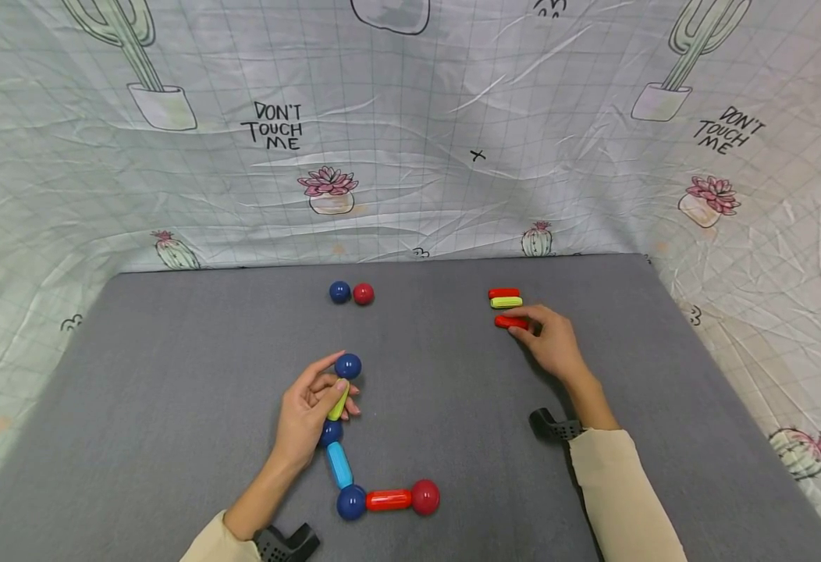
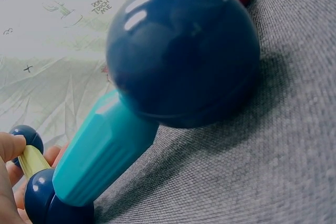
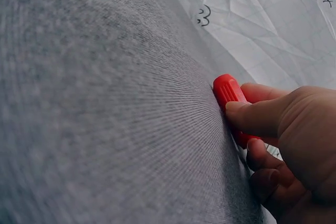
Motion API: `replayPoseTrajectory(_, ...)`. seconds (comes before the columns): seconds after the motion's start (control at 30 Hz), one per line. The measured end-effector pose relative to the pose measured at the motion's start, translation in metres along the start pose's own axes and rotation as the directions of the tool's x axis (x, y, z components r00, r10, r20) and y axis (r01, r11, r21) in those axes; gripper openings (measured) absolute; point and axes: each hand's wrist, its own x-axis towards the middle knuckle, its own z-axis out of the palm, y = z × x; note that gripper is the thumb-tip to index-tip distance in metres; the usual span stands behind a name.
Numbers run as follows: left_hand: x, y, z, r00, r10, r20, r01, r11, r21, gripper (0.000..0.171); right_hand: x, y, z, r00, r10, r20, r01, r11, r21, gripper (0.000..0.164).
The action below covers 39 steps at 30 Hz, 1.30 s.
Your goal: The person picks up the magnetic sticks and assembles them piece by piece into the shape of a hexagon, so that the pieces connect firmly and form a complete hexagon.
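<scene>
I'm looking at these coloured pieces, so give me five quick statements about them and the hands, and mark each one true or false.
1. A light-blue plastic rod sits between two glossy dark-blue balls. True.
2. The left hand pinches that light-blue rod. False: it pinches a yellow-green plastic rod.
3. The right hand holds a short red plastic rod. True.
4. Both loose balls near the far edge of the gray fabric-covered tabletop are red. False: one is a dark-blue ball, the other a red ball.
5. A glossy red end ball adjoins another red rod. True.
</scene>
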Motion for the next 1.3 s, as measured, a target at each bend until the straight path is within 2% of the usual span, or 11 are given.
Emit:
replayPoseTrajectory(0.27,0.000,0.001,0.000,1.000,0.008,0.007,-0.008,1.000,0.000,0.041,0.001,-0.011,0.001,0.999,0.011,0.031,-0.012,1.000,0.017,0.026)
replayPoseTrajectory(0.67,-0.001,0.003,0.001,1.000,-0.001,-0.001,0.001,1.000,-0.020,0.042,0.002,-0.063,0.011,0.991,-0.079,0.106,0.059,0.982,0.181,0.026)
replayPoseTrajectory(0.77,-0.001,0.003,0.001,1.000,0.004,0.001,-0.004,1.000,-0.024,0.042,0.001,-0.076,0.018,0.984,-0.111,0.137,0.080,0.973,0.215,0.026)
replayPoseTrajectory(1.1,-0.001,0.001,0.000,0.999,-0.042,-0.015,0.041,0.999,-0.018,0.042,0.004,-0.110,0.035,0.951,-0.237,0.199,0.172,0.940,0.294,0.027)
replayPoseTrajectory(1.3,0.000,0.001,-0.001,0.999,-0.043,-0.021,0.043,0.999,-0.006,0.043,0.004,-0.125,0.047,0.929,-0.296,0.221,0.225,0.928,0.296,0.025)
